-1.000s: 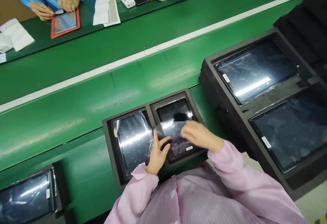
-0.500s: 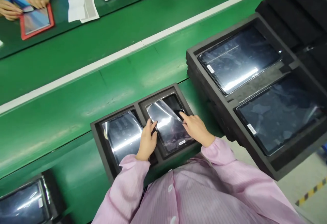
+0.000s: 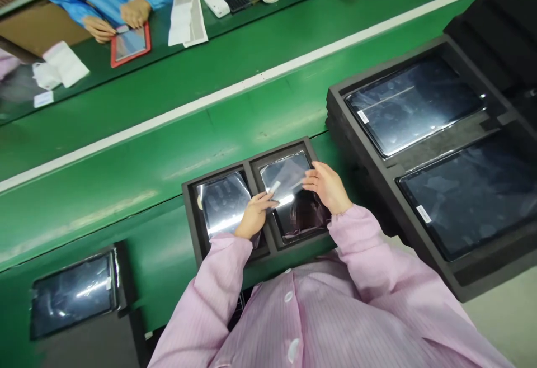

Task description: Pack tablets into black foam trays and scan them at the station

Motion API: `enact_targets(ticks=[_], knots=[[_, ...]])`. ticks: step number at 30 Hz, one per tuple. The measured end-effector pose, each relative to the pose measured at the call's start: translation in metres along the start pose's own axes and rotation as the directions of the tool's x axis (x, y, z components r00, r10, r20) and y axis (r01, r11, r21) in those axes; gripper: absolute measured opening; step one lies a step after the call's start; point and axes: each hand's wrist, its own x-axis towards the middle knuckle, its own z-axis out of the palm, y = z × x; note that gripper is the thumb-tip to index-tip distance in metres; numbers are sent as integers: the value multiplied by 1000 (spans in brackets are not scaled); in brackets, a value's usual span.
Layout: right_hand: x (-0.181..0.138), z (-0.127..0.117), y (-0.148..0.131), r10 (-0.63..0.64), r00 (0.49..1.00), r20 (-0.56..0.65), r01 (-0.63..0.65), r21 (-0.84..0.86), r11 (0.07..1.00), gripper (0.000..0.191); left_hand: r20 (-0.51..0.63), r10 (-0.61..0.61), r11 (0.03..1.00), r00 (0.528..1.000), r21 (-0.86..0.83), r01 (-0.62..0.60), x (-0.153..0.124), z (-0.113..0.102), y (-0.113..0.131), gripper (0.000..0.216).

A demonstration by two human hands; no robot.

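A dark foam tray [image 3: 248,173] with two compartments lies in front of me, a tablet in each. Over the right tablet [image 3: 289,228], a clear film [image 3: 289,172] with a small white label [image 3: 275,187] appears raised from the screen, whose lower part shows dark and reflective. My left hand [image 3: 257,211] pinches the film beside the label, above the tray's divider. At the tablet's right side, my right hand [image 3: 326,184] has its fingers bent together at the film's edge; its thumb is hidden. The left tablet [image 3: 224,203] carries a wrinkled, shiny film.
A stack of larger foam trays [image 3: 335,97] stands to the right with two bigger tablets on top. At lower left, another tablet [image 3: 75,292] rests on dark foam. Across the green bench [image 3: 168,150], a co-worker in blue handles a red-framed tablet [image 3: 131,46].
The white label has moved from the right tablet's lower edge up between my hands, and the film has shifted with it. My right hand's pointing finger has curled in. The view has shifted.
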Motion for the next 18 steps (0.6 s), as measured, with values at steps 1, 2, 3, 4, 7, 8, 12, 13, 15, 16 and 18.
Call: enact_targets(ticks=[1, 2, 3, 4, 7, 8, 12, 13, 15, 16, 18], knots=[[-7, -11, 2, -32, 999, -41, 32, 0, 999, 14, -19, -106, 987, 994, -124, 102, -1, 0, 6, 41], [-14, -22, 5, -63, 995, -82, 63, -1, 998, 20, -49, -235, 945, 971, -244, 216, -2, 2, 12, 34], [-20, -33, 8, -93, 990, -104, 92, -15, 996, 26, -80, -362, 883, 929, -348, 315, -2, 4, 19, 28], [-27, -43, 13, -123, 986, -111, 118, -50, 992, 33, -107, -466, 819, 878, -427, 383, -1, 7, 25, 22], [-42, -67, 26, -142, 989, -33, 130, -241, 962, 44, -144, -588, 732, 796, -515, 447, 10, 15, 39, 11], [-45, -72, 29, -135, 991, -5, 127, -305, 944, 45, -141, -608, 711, 781, -535, 456, 15, 16, 43, 12], [-50, -91, 38, -165, 984, 64, 174, -509, 843, 45, -128, -642, 634, 756, -642, 430, 30, 24, 61, 22], [-48, -95, 39, -192, 978, 81, 204, -551, 809, 44, -142, -630, 627, 764, -673, 392, 30, 27, 66, 21], [-41, -102, 40, -285, 954, 97, 282, -619, 733, 43, -183, -590, 618, 787, -729, 294, 27, 34, 76, 18], [-37, -103, 40, -349, 933, 92, 323, -645, 693, 43, -200, -567, 610, 799, -753, 245, 22, 37, 80, 17], [-29, -100, 40, -478, 876, 59, 383, -687, 617, 44, -214, -523, 584, 825, -795, 165, 11, 38, 83, 16]])
